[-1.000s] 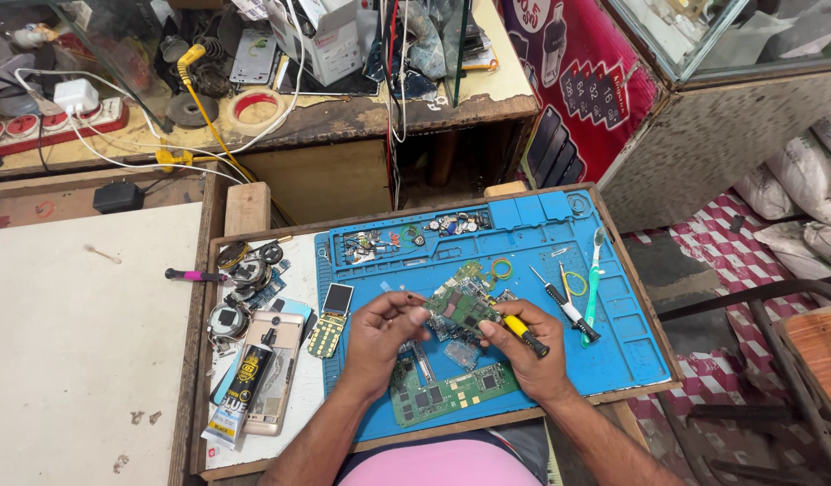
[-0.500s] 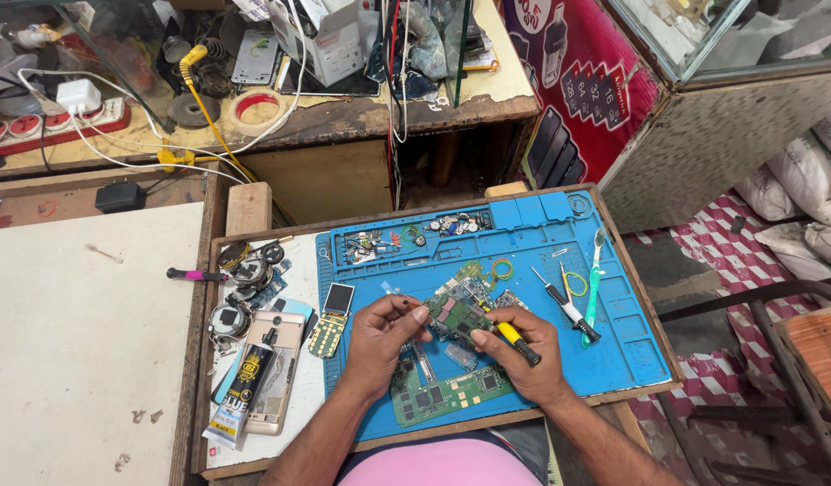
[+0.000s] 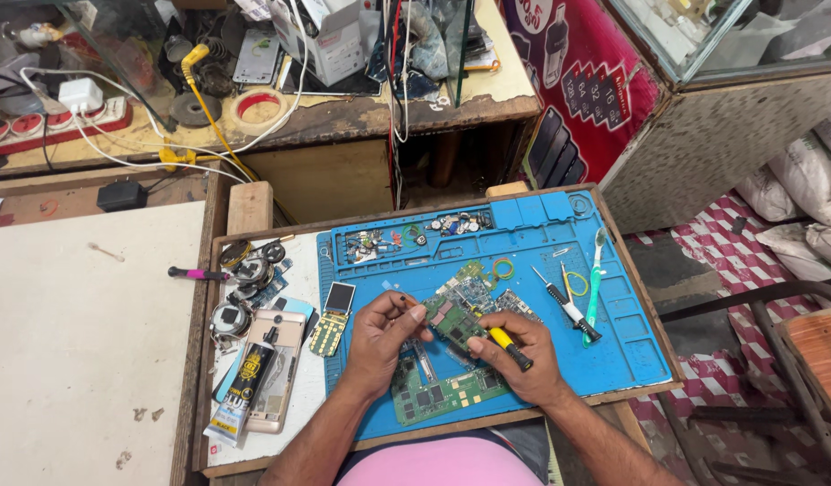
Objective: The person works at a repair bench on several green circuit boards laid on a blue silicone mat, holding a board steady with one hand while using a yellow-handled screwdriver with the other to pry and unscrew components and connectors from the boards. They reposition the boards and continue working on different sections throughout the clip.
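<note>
My left hand (image 3: 384, 335) pinches the left edge of a small green circuit board (image 3: 453, 317) and lifts it just above a blue work mat (image 3: 618, 315). My right hand (image 3: 521, 355) grips a yellow-and-black screwdriver (image 3: 507, 347), its tip against that board's lower side. Under my hands lies a larger green circuit board (image 3: 438, 393). Another bare board (image 3: 474, 286) lies just beyond my fingers.
A small keypad phone (image 3: 334, 317), a glue tube (image 3: 247, 385) on a light phone body, round metal parts (image 3: 244, 270) and a pink-handled tool (image 3: 195, 273) lie left of the mat. Right of my hands lie a black screwdriver (image 3: 567, 306) and a toothbrush (image 3: 594, 281). A white slab (image 3: 73, 333) lies far left.
Both hands have shifted slightly and the small board has tilted a little between them. The screwdriver has stayed in my right hand against the board.
</note>
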Available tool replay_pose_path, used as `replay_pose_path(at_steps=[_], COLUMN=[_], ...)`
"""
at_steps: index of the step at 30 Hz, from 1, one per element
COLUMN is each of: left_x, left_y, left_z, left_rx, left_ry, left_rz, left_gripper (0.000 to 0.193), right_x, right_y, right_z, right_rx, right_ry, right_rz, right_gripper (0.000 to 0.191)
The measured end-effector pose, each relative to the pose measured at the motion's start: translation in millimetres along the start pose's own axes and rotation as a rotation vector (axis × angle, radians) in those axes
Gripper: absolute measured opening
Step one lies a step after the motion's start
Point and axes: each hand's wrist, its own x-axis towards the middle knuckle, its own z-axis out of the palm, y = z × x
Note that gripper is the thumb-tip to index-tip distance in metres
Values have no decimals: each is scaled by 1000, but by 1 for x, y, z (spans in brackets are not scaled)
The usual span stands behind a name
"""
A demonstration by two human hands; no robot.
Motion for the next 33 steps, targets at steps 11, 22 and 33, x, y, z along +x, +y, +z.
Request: replay_pose_path(at_steps=[11,22,33], left_x=[2,3,5], left_y=[22,8,5], left_z=[39,41,38], left_rx=[-74,-60,-95], left_ry=[-54,-21,30], left_rz=[-42,0,-19], left_gripper=[23,18,9], right_x=[-1,-7,-12], right_y=[-35,-47,-58], right_z=[-26,-23,-26], right_rx=[77,-104,-416], right_ry=[91,250,75], right_rz=[61,-206,-481], right_gripper=[19,33,26])
